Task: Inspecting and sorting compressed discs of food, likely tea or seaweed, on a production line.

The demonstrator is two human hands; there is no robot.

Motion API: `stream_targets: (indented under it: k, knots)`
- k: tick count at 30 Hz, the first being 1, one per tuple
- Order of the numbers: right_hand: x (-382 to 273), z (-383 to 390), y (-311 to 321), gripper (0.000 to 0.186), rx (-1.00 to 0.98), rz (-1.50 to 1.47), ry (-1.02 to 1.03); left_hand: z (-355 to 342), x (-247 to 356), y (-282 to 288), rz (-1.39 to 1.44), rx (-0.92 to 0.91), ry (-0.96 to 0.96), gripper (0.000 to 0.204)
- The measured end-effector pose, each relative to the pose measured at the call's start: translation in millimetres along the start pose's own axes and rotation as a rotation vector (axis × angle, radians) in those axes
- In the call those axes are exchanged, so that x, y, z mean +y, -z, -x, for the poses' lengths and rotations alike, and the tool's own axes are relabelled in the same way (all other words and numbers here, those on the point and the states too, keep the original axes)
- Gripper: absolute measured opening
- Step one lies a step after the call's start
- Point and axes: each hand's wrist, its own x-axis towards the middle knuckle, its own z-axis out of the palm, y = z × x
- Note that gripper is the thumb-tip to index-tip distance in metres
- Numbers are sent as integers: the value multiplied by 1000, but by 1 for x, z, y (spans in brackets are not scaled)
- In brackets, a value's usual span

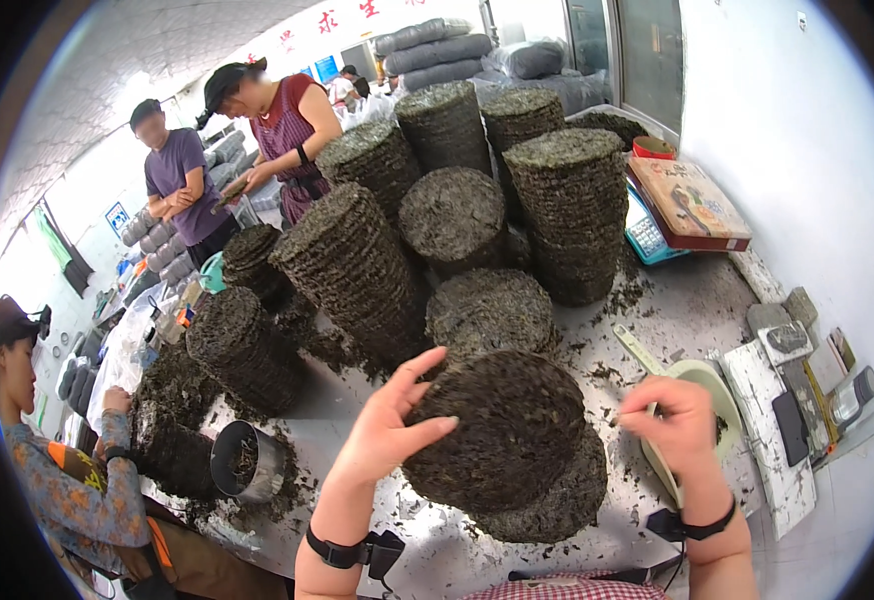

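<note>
Though dark with crumbs (627, 294), pale table (695, 292) under disc stacks (567, 220), beside white wall (767, 120).

Table's (679, 310) right edge: box (692, 195) overlapping a blue scale (645, 232); red bowl (654, 147) beyond.
Past that edge: flaking white board (752, 385), black slab (789, 428) by it.
Toward near left corner: steel can (265, 472).
Left edge: co-worker (67, 470).
Beyond far left corner: person in purple (179, 185), arms folded; person in red (302, 115), head bowed.
Beyond far edge: stacked grey bags (437, 53).

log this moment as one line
left hand: touching left edge of dark pressed disc | right hand: pinched, apart from disc | nearby: pale green scoop
</note>
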Motion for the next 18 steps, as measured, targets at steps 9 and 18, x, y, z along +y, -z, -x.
stream_targets:
  k: [9,18]
  knots:
    - [75,109,112,21,156,911,-348,13,-65,65,430,431,-61,58]
    - [58,100,-21,66,-69,277,-504,149,-205,128,582,908,79,58]
